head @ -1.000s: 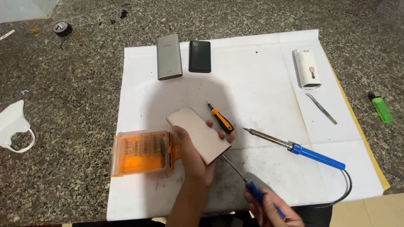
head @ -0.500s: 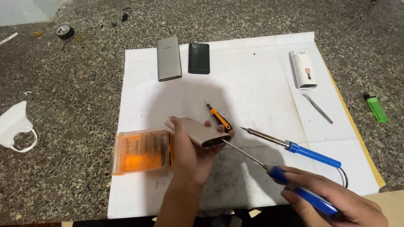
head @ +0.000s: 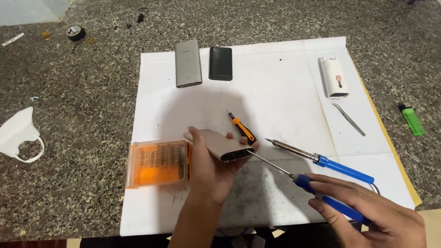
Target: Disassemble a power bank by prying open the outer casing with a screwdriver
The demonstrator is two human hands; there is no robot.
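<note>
I see a speckled grey granite countertop filling the view, a white paper sheet spread centrally, with shadow at six o'clock.

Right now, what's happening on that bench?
A person's left hand holds a beige power bank above the white paper sheet, its end turned toward the right. The right hand grips a blue-handled screwdriver, its tip at the power bank's end face. A blue-handled soldering iron and a small orange screwdriver lie just beyond, and an orange bit case sits beside the left hand.
</note>
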